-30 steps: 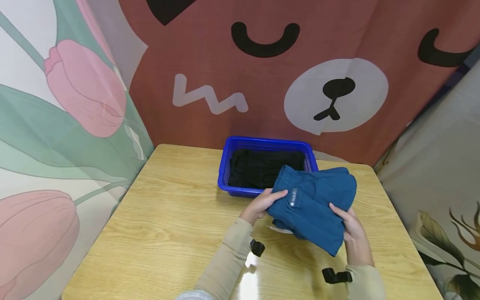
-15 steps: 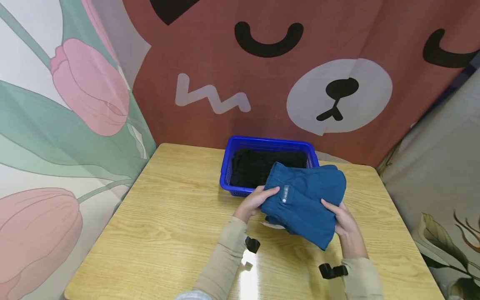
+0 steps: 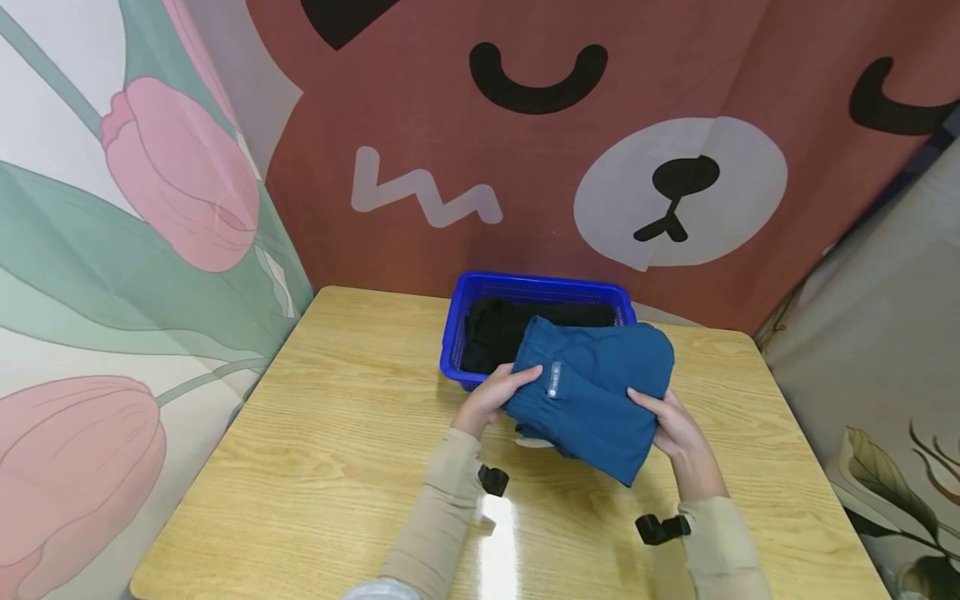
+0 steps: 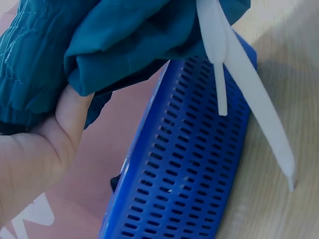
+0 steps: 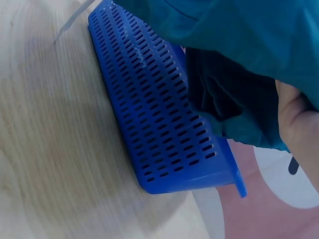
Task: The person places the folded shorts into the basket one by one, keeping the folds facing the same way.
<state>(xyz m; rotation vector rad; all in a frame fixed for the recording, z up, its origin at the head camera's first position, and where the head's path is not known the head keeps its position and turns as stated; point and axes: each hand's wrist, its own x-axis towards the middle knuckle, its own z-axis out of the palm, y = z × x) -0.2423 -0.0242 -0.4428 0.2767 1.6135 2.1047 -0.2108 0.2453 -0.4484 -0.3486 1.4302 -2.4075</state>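
Folded blue shorts [image 3: 596, 387] with a small pale label are held up in front of the blue basket [image 3: 452, 333], partly over its near right side. My left hand [image 3: 489, 398] grips the gathered waistband end, thumb on top. At the other end, my right hand [image 3: 681, 429] pinches the cloth with its thumb above and the fingers hidden underneath. White drawstring ends [image 4: 259, 104] dangle from the shorts in the left wrist view. Black folded cloth [image 3: 491, 333] lies inside the basket. Seen from the right wrist, a loose fold of the shorts [image 5: 234, 30] hangs beside the basket's perforated wall.
The basket stands at the back of the wooden table [image 3: 337, 417], close to a brown curtain [image 3: 420, 250] with a bear print. A tulip-print curtain [image 3: 180, 317] borders the left side, and a pale curtain [image 3: 877, 333] the right.
Both hands have carried the blue shorts leftward and slightly up, so they now cover more of the basket's near side. The grip stays the same. The basket has not moved on the table.
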